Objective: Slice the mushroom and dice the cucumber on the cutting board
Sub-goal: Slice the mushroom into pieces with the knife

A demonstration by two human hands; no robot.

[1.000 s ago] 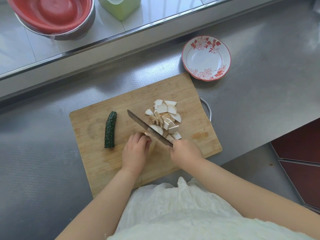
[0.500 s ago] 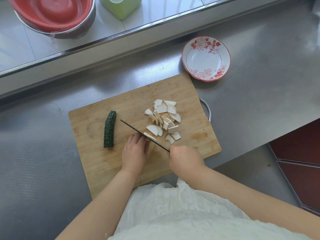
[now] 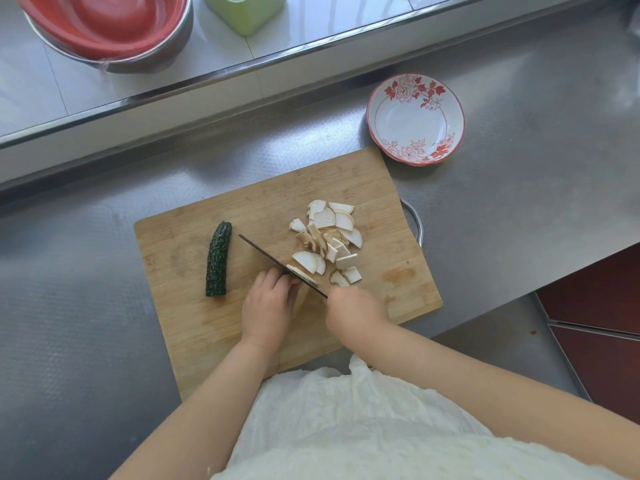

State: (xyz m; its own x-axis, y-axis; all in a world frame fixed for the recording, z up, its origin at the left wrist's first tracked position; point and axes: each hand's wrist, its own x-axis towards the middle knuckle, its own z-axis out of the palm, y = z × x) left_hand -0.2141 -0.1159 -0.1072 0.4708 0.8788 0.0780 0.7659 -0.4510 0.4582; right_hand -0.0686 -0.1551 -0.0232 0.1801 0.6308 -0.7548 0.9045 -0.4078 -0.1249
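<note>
Now that your knife has come down edge-on since a second ago, another mushroom slice is off. Left hand curls on the stub, right hand grips the handle; cucumber lies uncut on the cutting board.

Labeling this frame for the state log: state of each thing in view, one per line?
cucumber: whole, uncut, lying on the cutting board
mushroom slices: cut, piled right of the blade
knife: edge down at the mushroom
left hand: fingers curled on the uncut mushroom piece
right hand: grips the knife handle
floral bowl: empty
red basin: nested in a steel bowl
</note>
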